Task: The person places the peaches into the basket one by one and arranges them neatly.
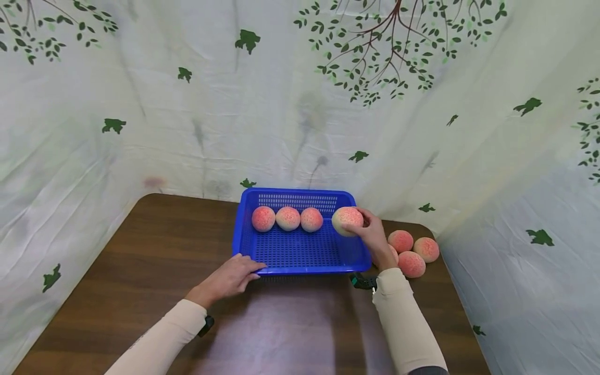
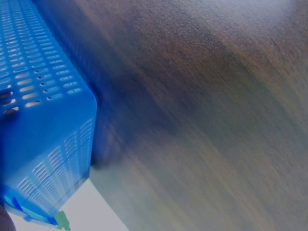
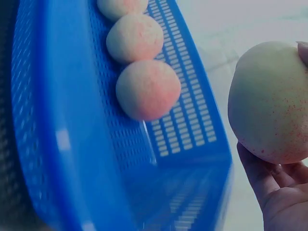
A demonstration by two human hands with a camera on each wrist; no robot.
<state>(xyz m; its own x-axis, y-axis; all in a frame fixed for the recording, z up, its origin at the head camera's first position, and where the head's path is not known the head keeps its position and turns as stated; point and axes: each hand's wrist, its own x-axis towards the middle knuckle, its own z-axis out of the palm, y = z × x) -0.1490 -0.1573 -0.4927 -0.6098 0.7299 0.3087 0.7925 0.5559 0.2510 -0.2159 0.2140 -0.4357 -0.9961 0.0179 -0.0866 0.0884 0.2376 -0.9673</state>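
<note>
A blue plastic basket point(image 1: 300, 265) stands on the table with three peaches point(image 1: 288, 219) in a row along its far side. My left hand point(image 1: 233, 276) grips the basket's front left corner, fingers over the rim and thumb below it. Above the right end of the basket, my right hand point(image 1: 375, 237) holds a pale, red-speckled peach point(image 1: 347, 221) between thumb and fingers. The right wrist view shows this peach point(image 3: 269, 103) up close, higher than the basket's rim. Several more peaches point(image 1: 412, 264) lie in a group right of the basket, one partly hidden behind my right wrist.
The brown wooden table point(image 1: 169, 250) reaches back to a pale curtain point(image 1: 197, 140) printed with leaves and branches. The curtain also runs along the left and right sides. The basket's back wall stands near the table's far edge.
</note>
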